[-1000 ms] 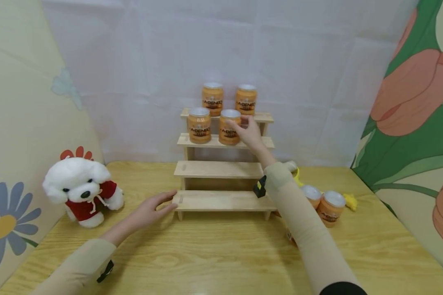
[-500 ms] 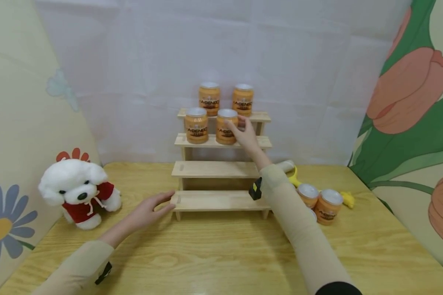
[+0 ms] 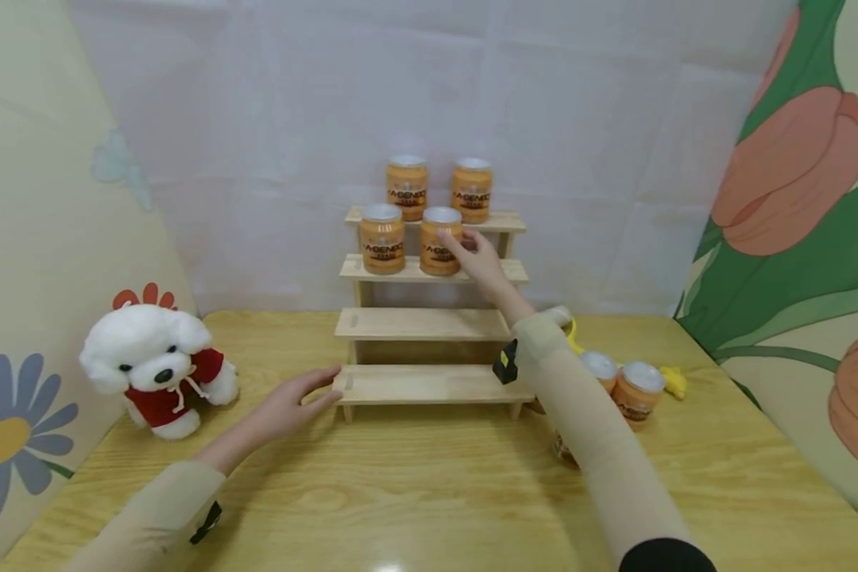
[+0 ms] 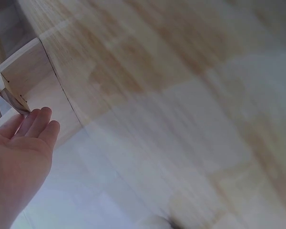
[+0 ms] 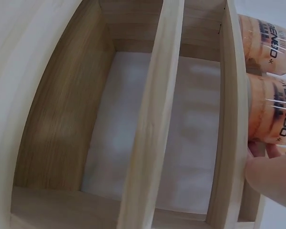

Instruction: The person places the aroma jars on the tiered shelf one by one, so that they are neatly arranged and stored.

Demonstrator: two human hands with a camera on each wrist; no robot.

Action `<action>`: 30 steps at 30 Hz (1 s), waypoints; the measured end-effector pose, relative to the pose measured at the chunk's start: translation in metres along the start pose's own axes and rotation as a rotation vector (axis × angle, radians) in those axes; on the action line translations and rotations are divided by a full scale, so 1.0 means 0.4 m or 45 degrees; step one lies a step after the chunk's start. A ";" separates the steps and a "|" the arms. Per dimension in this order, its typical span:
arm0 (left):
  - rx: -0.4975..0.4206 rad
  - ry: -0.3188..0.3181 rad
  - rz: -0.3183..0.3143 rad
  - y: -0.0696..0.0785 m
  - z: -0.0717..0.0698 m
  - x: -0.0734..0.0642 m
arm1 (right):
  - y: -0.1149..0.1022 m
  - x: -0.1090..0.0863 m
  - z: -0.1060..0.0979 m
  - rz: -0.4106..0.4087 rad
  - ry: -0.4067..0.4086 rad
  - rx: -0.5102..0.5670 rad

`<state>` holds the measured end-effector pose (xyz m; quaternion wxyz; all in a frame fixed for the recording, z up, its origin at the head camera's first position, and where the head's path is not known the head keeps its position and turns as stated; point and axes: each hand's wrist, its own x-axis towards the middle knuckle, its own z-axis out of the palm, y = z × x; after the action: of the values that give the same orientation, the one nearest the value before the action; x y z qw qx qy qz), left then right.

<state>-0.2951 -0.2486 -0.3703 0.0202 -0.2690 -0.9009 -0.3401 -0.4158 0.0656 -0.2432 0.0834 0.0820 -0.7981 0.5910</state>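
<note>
Seen from my head, a stepped wooden rack [image 3: 422,324] stands on the table [image 3: 400,492]. My right hand [image 3: 482,264] pinches an orange can [image 3: 434,256], which is upright near the middle of the rack's second shelf from the top. My thumb lies across the front of the can and my fingers are at its right side. A matching can [image 3: 382,253] stands on that shelf, nearer the rack's left end. On the rack's top shelf are a left upper can [image 3: 407,193] and a right upper can [image 3: 472,195], set apart. My left hand [image 3: 286,409] has its fingers loosely extended, the tips at the left end of the rack's lowest shelf. Well left of the rack sits a white plush dog [image 3: 153,361] in red. Right of the rack, beyond my sleeve [image 3: 579,413], are two lower cans [image 3: 638,397] side by side, with a small yellow object [image 3: 674,382] past them.

My left wrist view shows that hand's slightly bent fingers touching the end of a board of the rack.

In my right wrist view the frame of the rack fills the middle; at its far right edge my hand is against the pinched can, and its neighbour is close beside it.
</note>
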 end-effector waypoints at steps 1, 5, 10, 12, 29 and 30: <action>-0.005 0.000 -0.002 0.000 0.000 0.000 | -0.002 -0.003 -0.005 0.008 -0.015 -0.031; -0.018 -0.004 -0.007 -0.001 0.001 -0.002 | -0.007 -0.022 -0.029 0.021 -0.074 -0.140; -0.001 0.005 0.002 -0.003 -0.001 -0.002 | -0.013 -0.048 -0.064 -0.013 -0.154 -0.176; 0.003 0.009 0.000 -0.005 -0.001 -0.002 | -0.016 -0.060 -0.080 -0.034 -0.183 -0.193; 0.011 -0.009 -0.023 -0.007 0.003 0.005 | 0.005 -0.168 -0.250 -0.102 -0.452 -0.523; 0.009 -0.014 -0.027 -0.007 0.003 0.005 | 0.011 -0.176 -0.257 -0.103 -0.467 -0.518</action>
<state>-0.2982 -0.2486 -0.3727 0.0128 -0.2611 -0.9050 -0.3355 -0.3447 0.1673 -0.2340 -0.0242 0.2010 -0.8982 0.3902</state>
